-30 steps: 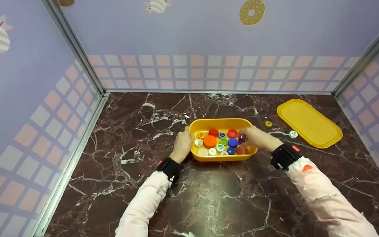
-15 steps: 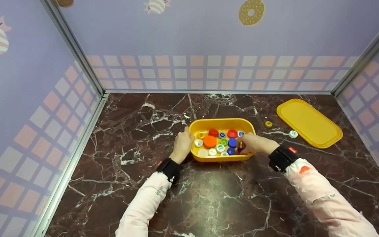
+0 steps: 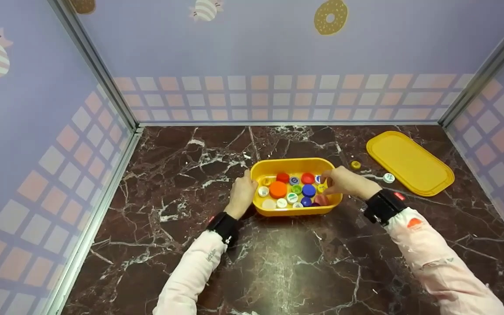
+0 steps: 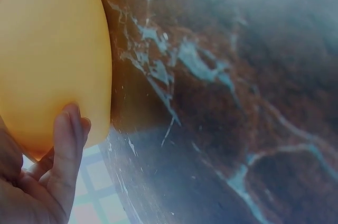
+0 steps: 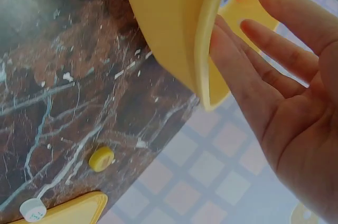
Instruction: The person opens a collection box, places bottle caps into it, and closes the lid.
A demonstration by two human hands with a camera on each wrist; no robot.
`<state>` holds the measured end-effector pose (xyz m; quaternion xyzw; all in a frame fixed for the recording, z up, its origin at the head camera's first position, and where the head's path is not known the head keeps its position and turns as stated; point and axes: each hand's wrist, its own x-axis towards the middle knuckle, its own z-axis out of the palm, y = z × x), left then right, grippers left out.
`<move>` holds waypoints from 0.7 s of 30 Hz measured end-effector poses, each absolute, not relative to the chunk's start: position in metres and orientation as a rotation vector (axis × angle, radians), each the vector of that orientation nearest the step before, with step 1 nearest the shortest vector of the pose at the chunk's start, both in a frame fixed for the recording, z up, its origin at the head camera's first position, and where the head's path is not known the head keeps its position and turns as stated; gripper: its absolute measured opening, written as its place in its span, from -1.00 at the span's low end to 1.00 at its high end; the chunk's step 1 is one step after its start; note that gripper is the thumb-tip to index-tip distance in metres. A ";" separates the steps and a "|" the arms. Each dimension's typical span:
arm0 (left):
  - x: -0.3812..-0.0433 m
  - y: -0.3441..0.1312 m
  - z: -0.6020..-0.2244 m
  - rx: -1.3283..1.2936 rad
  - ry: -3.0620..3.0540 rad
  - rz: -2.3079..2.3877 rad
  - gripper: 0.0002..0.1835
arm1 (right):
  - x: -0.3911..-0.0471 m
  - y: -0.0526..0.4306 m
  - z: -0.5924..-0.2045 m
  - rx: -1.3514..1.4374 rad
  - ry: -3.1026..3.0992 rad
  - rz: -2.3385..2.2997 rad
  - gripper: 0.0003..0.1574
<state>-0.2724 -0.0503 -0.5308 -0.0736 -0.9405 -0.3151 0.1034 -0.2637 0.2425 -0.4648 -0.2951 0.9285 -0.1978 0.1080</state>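
Observation:
A yellow plastic box (image 3: 293, 211) holds several bottle caps, among them a large orange cap (image 3: 278, 190), a blue cap (image 3: 309, 190) and a green cap (image 3: 296, 189). My left hand (image 3: 242, 192) grips the box's left end, its fingers (image 4: 67, 139) against the outer wall. My right hand (image 3: 348, 182) reaches over the right rim, thumb and fingers apart with nothing between them in the right wrist view. Below its fingertips lie a yellow cap (image 3: 321, 188), a dull red cap (image 3: 321, 200) and a partly hidden purple cap (image 3: 316, 204).
To the right on the dark marbled table lies a yellow lid (image 3: 411, 163). A small yellow cap (image 3: 355, 165) and a white cap (image 3: 388, 178) lie between lid and box. Patterned wall panels (image 3: 217, 52) stand behind and at both sides.
My right hand has carried the purple cap toward the box's near right corner, let go of it and drawn back up and right. My left hand has stayed on the box.

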 end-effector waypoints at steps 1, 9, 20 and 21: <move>-0.272 -0.050 -0.531 -0.222 -2.773 -0.935 -0.81 | -0.264 0.244 -0.463 -0.889 2.745 -0.606 -0.70; -0.272 -0.051 -0.528 -0.229 -2.790 -0.918 -0.81 | -0.270 0.257 -0.452 -0.874 2.814 -0.753 -0.76; -0.273 -0.050 -0.529 -0.247 -2.791 -0.864 -0.82 | -0.287 0.293 -0.452 -0.641 2.954 -0.835 -0.80; -0.273 -0.051 -0.529 -0.244 -2.797 -0.867 -0.82 | -0.289 0.297 -0.454 -0.602 2.959 -0.846 -0.80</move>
